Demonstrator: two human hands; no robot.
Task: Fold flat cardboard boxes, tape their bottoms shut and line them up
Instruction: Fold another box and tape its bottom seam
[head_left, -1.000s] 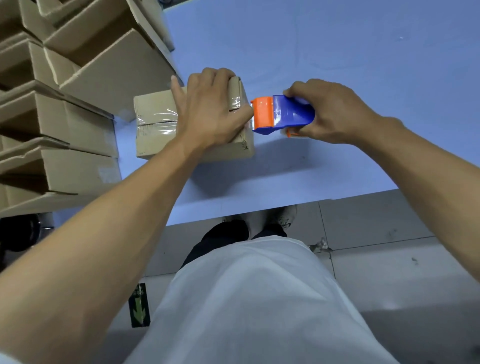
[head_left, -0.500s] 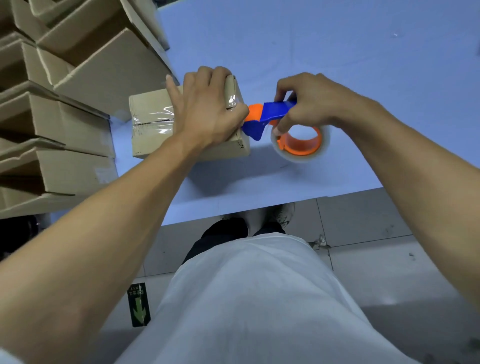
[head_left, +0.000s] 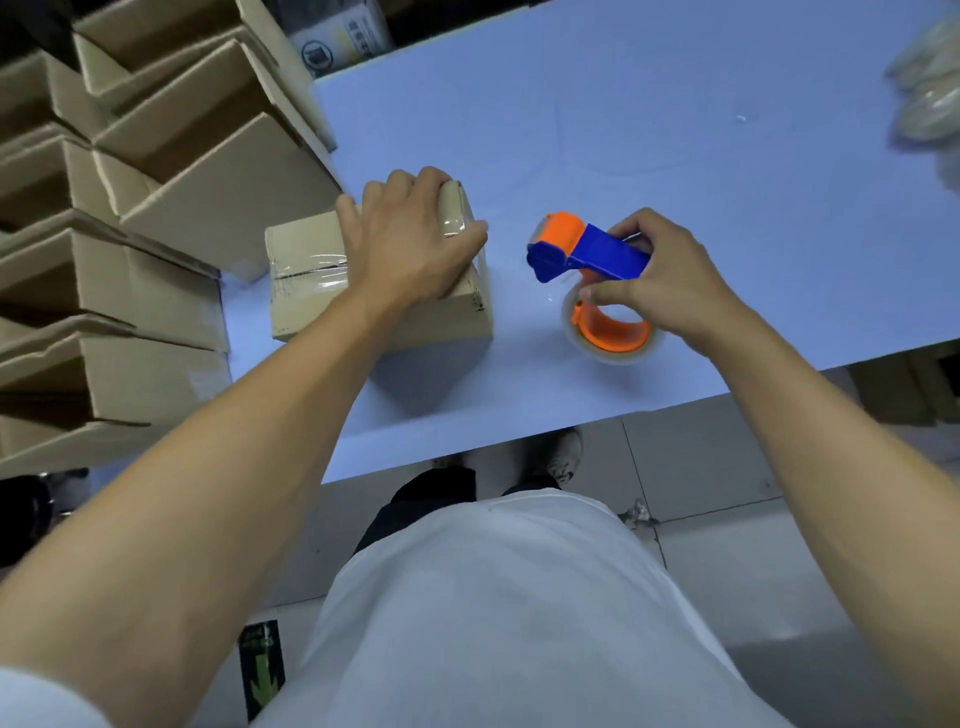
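I see the tape dispenser (head_left: 589, 253) has pulled away from the cardboard box (head_left: 382, 288) since a moment ago; the two now sit apart on the blue table (head_left: 649, 130). The right hand (head_left: 662, 275) grips the dispenser's blue handle, fingers curled round it, roll hanging below. The left hand (head_left: 410, 234) clasps the box's taped top, fingertips hooked over its far edge. Folded boxes (head_left: 130, 208) stand stacked at left.

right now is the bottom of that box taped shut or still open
Taped shut: clear glossy tape runs along the seam of the box under the left hand.
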